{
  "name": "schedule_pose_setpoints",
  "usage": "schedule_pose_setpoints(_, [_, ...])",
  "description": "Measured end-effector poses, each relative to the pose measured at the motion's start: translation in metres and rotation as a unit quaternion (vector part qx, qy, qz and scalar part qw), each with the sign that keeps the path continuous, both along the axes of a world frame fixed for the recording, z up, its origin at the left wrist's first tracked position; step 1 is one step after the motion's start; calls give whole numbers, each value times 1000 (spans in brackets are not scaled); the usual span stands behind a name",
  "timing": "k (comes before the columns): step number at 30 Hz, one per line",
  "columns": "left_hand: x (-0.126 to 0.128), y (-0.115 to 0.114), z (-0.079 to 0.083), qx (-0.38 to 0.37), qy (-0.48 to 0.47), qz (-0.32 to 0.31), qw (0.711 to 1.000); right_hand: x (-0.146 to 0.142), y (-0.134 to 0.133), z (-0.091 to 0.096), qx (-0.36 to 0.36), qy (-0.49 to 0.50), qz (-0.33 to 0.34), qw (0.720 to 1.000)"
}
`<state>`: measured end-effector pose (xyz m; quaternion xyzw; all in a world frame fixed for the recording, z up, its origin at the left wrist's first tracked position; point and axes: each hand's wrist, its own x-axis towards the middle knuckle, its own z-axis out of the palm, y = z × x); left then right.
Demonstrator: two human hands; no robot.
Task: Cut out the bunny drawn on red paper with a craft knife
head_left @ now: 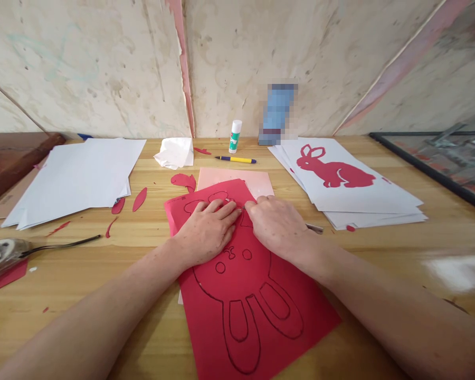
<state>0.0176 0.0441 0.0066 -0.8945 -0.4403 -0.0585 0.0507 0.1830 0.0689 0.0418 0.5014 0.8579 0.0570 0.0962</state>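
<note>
Red sheet lay on tbl directly in front of person, inked bunny-head outline upside down, ears nearest. L hand rested spread, palm down, on sheet's upper-mid part, gripping nothing. R hand, just beside it, was clenched round slim metal tool, mostly hidden, w/ one end poking out. Pink sheet lay partly under red one. Beyond: white papers on R w/ red rabbit cutout, then yellow/navy pen, upright glue stick nr wall.

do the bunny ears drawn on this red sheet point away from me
No, the drawn ears point toward you, at the near end of the red sheet.
</note>
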Motion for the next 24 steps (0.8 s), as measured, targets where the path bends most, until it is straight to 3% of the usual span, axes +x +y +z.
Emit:
schedule_pose_setpoints(15, [-2, 0, -1, 3, 0, 0, 1000, 12, 2, -6, 2, 51, -3, 999])
schedule_pose_setpoints(24, [-6, -2, -3, -7, -47, 9, 999, 37, 29, -2, -42, 138, -50, 988])
